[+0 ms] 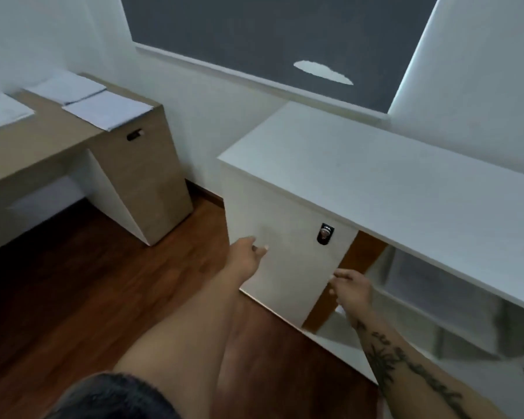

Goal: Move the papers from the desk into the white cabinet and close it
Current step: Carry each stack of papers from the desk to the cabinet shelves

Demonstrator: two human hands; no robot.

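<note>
The cabinet (375, 182) stands against the wall at right. Part of its inside shows beneath the top, with what look like shelves, blurred. The table (43, 146) is well apart from it, at left, across a stretch of wood floor (103, 282). The cabinet's door (285, 243) is swung partway out, so its brown edge shows along the right side.

The papers (108, 110) lie on the table in flat piles, one right at the near corner and overhanging a little. None has been moved yet, so I judge the task to be at its start, with the door being opened.

The left hand (248, 255) reaches to the door's face with fingers loosely extended and holding nothing. Whether it touches the panel I cannot tell. The right hand (353, 290) is at the door's free edge with fingers curled. Whether they grip the edge or only hover beside it I cannot tell. A small lock (325, 233) sits high on the door.

Risks from here:
- The door may drift back if let go, blocking the opening when the papers arrive.
- The overhanging pile could slide off the corner if brushed.
- Loose sheets carried across the gap may fan out or drop.
- Papers pushed in carelessly may stick out and stop the door closing.
</note>
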